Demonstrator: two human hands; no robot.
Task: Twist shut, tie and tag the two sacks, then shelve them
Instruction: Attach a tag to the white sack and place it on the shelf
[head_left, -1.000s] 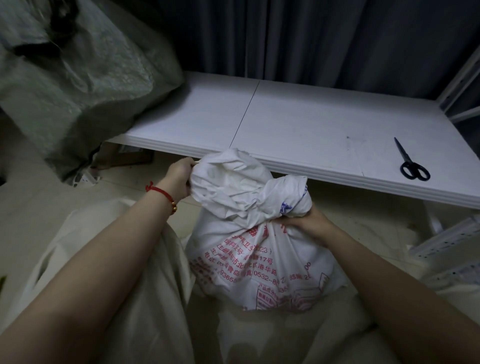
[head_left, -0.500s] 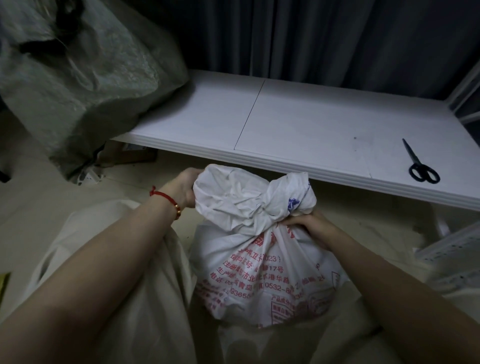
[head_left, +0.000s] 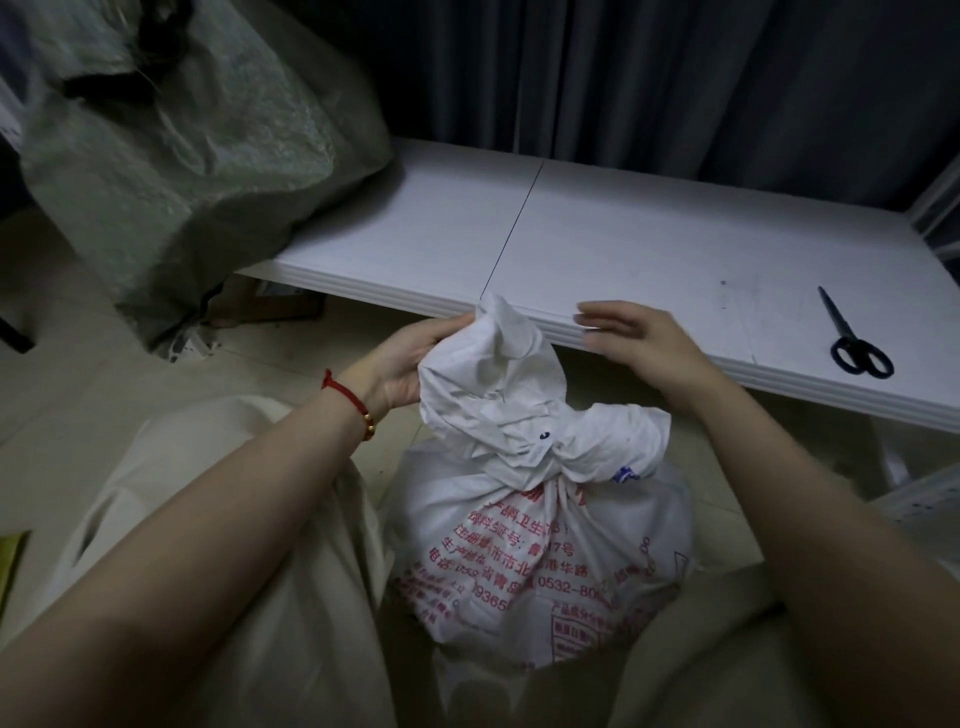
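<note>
A white woven plastic sack with red print (head_left: 540, 545) stands on the near floor. The left hand (head_left: 410, 364) grips its twisted neck in curled fingers; the right hand (head_left: 639, 338) hovers, fingers straight, empty. Twisting looks nearly complete; tying next needs a cord.

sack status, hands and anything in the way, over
Left hand grips loose top of sack; right hand open, hovering clear. Neck bunched, no tag visible. On shelf, scissors far right, out of the way.

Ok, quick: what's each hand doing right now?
Left hand: grips the gathered top of the white sack.
Right hand: open, holding nothing, above the sack.
</note>
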